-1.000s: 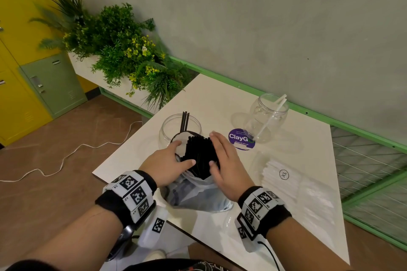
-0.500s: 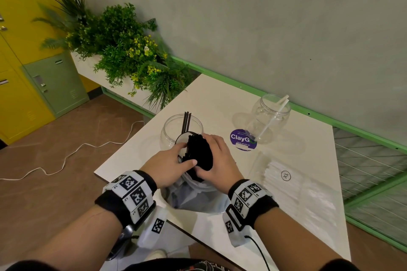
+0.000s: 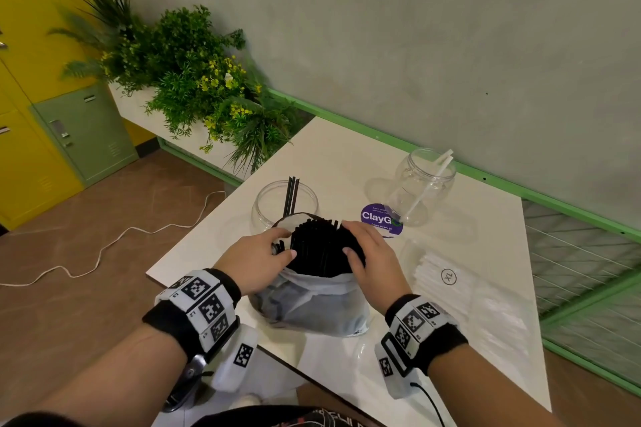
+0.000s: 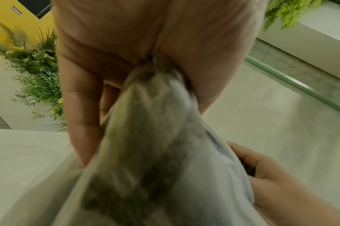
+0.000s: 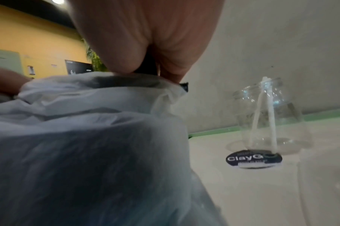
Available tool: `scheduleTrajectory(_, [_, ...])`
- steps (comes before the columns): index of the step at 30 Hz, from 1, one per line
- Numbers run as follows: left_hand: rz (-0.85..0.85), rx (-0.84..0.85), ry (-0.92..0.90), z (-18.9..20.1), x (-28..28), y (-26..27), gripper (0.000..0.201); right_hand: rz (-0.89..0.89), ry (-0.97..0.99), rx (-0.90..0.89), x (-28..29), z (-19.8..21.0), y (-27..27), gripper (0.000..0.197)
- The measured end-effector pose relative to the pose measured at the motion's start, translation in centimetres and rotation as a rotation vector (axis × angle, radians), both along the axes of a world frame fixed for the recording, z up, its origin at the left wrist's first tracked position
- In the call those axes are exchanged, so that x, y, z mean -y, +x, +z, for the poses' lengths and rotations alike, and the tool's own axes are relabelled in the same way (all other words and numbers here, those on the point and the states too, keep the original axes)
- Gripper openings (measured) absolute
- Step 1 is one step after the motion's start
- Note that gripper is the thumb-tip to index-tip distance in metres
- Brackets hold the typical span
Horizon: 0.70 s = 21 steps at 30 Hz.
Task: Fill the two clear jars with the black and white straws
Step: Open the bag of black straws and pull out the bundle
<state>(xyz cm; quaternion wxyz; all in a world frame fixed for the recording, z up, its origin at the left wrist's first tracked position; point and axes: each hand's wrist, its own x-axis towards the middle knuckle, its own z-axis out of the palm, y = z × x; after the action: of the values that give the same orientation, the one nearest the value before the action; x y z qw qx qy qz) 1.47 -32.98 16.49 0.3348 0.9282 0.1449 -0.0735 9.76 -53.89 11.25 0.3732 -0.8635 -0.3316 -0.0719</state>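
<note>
Surface (image 3: 347, 156): white, against grey wall, plants (image 3: 194, 80) beside.
Jars: left jar (image 3: 274, 201), right jar (image 3: 425, 184), sticker (image 3: 376, 217) between.
Left hand (image 3: 255, 262): pinches bag (image 3: 322, 308).
Right hand (image 3: 373, 262): curled round black straws (image 3: 319, 246).

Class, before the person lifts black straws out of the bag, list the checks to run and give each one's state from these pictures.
1. Bag mouth open, black straws exposed: ok.
2. Left hand holds the bag rim: ok, pinching plastic in the left wrist view.
3. Right hand has a grip on the bundle: cannot tell how firm; thumb and fingers lie around it.
4. Left jar upright, open, with room: ok, only a few black straws inside.
5. Right jar kept for white straws: ok.
6. Path from bag to left jar unobstructed: ok.
</note>
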Motion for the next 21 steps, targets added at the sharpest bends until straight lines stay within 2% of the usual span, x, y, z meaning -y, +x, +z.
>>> scheduleTrajectory(3, [-0.009, -0.002, -0.001, 0.0, 0.0, 0.0, 0.044, -0.016, -0.063, 0.072, -0.1, 0.8, 0.1, 0.045])
scheduleTrajectory(6, [-0.017, -0.012, 0.004, 0.0, 0.0, 0.0, 0.044, 0.083, -0.124, 0.16, -0.8, 2.4, -0.2, 0.054])
scheduleTrajectory(11, [-0.04, -0.03, 0.01, 0.0, 0.3, 0.3, 0.043, 0.176, -0.41, 0.184, -3.1, 3.2, 0.9, 0.073])
scheduleTrajectory(14, [-0.052, -0.032, 0.007, 0.1, 0.5, 0.3, 0.04, 0.208, -0.453, 0.238, -4.4, 2.6, 1.2, 0.063])
scheduleTrajectory(18, [-0.033, -0.015, -0.012, 0.1, 0.3, 0.1, 0.038, 0.164, -0.311, 0.348, -4.4, 2.1, 1.5, 0.043])
scheduleTrajectory(21, [-0.017, -0.016, -0.021, 0.1, 0.3, -0.1, 0.037, 0.098, -0.243, 0.455, -3.9, 2.3, 2.0, 0.04])
